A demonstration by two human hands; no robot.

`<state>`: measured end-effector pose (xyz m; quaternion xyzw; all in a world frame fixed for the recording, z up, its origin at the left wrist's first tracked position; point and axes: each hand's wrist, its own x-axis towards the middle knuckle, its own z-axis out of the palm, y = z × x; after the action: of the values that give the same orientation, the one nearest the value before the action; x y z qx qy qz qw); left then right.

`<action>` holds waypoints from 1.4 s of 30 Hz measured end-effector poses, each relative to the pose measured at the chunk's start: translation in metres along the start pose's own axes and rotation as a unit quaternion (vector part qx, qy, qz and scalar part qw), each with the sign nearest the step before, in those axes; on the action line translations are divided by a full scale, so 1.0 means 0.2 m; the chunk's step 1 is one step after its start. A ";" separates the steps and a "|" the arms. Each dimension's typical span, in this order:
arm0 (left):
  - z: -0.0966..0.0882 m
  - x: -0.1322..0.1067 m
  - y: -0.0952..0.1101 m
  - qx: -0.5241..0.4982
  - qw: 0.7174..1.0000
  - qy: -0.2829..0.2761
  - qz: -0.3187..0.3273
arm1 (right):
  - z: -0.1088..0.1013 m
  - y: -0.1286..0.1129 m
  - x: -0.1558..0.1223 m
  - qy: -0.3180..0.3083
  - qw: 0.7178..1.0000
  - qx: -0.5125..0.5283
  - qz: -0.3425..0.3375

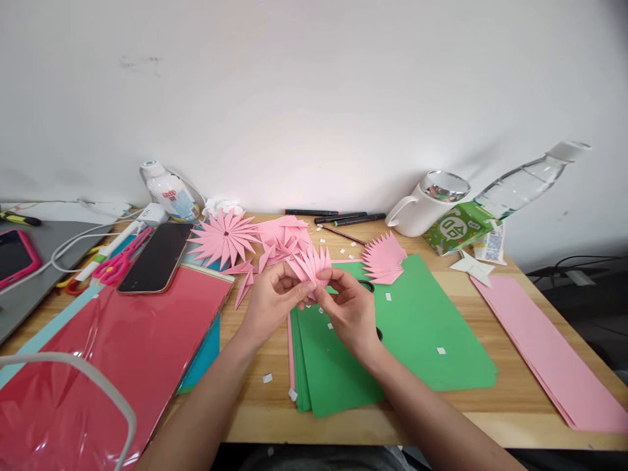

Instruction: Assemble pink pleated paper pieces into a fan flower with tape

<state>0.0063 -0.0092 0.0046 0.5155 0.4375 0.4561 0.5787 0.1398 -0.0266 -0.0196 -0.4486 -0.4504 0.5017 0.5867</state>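
Between my two hands is a fan of folded pink paper (313, 263) with pointed tips facing up and away from me. My left hand (275, 294) pinches its left side, thumb in front. On the right side, my right hand (346, 304) grips the lower edge between thumb and fingers. Both thumbs nearly meet at the fan's base. Beneath the hands lies a stack of green paper (412, 327). A second pink paper fan (384, 258) rests on its far edge. Behind my left hand are a round pink paper star (226, 237) and loose folded pink pieces (284, 235).
At left are a red paper pack (161, 327), a phone (157, 257), pink scissors (122, 258) and a white bottle (169, 190). Markers (350, 218), a white mug (426, 203), a green box (458, 227), a tilted clear bottle (532, 180) and pink strips (549, 353) lie back and right.
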 end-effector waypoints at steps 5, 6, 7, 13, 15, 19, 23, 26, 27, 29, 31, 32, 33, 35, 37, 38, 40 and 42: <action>0.00 0.00 0.00 -0.011 1.000 -0.012 0.000 | 0.00 0.00 0.00 0.005 1.000 -0.008 -0.004; 0.01 0.00 0.01 -0.012 1.000 -0.011 -0.002 | 0.00 0.00 0.00 0.007 1.000 -0.013 -0.006; 0.01 0.00 0.01 -0.013 1.000 -0.007 -0.005 | -0.01 0.00 0.00 0.008 1.000 -0.019 -0.008; 0.03 -0.01 0.04 0.009 0.999 0.046 -0.014 | 0.00 0.02 0.00 0.011 0.998 -0.067 -0.017; 0.03 0.00 0.04 0.009 0.999 0.048 -0.009 | 0.00 0.03 -0.01 0.015 0.997 -0.072 -0.016; 0.02 0.01 0.03 -0.026 1.000 0.007 -0.002 | -0.01 0.01 0.00 0.028 0.999 -0.037 -0.004; 0.00 0.01 0.00 -0.042 0.999 0.001 -0.007 | -0.01 -0.01 0.02 0.050 0.999 0.014 0.011; -0.01 0.01 -0.01 -0.025 0.999 0.027 -0.018 | -0.01 -0.01 0.02 0.059 0.998 0.026 0.013; -0.01 0.01 -0.01 -0.016 0.999 0.037 -0.022 | -0.01 -0.01 0.02 0.058 0.998 0.029 0.015; -0.01 0.01 -0.01 -0.007 0.998 0.056 -0.024 | -0.01 -0.01 0.02 0.049 0.998 0.033 0.021; 0.00 0.01 0.00 -0.008 0.998 0.062 -0.012 | -0.01 -0.01 0.02 0.042 0.998 0.033 0.027; 0.00 0.01 0.00 -0.008 0.998 0.054 -0.005 | -0.01 0.00 0.02 0.040 0.998 0.030 0.028; 0.00 0.01 0.01 -0.004 0.999 0.041 -0.001 | -0.01 0.00 0.02 0.039 0.999 0.026 0.028; 0.00 0.01 0.01 0.012 1.000 0.017 0.004 | -0.01 0.00 0.02 0.035 0.999 0.017 0.023; 0.00 0.01 0.01 0.028 0.999 0.014 0.009 | -0.02 0.00 0.02 0.031 0.999 0.012 0.013; 0.00 0.01 0.00 0.035 0.999 0.017 0.013 | -0.02 0.00 0.02 0.028 1.000 0.012 0.009; -0.01 0.01 0.00 0.050 0.998 0.021 0.024 | -0.02 0.00 0.02 0.025 1.000 0.014 0.003; -0.02 0.02 -0.01 0.067 0.997 0.015 0.036 | -0.02 -0.01 0.02 0.021 1.000 0.018 0.001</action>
<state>0.0041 -0.0054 0.0020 0.5617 0.4573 0.4538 0.5192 0.1445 -0.0222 -0.0187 -0.4489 -0.4283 0.5010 0.6033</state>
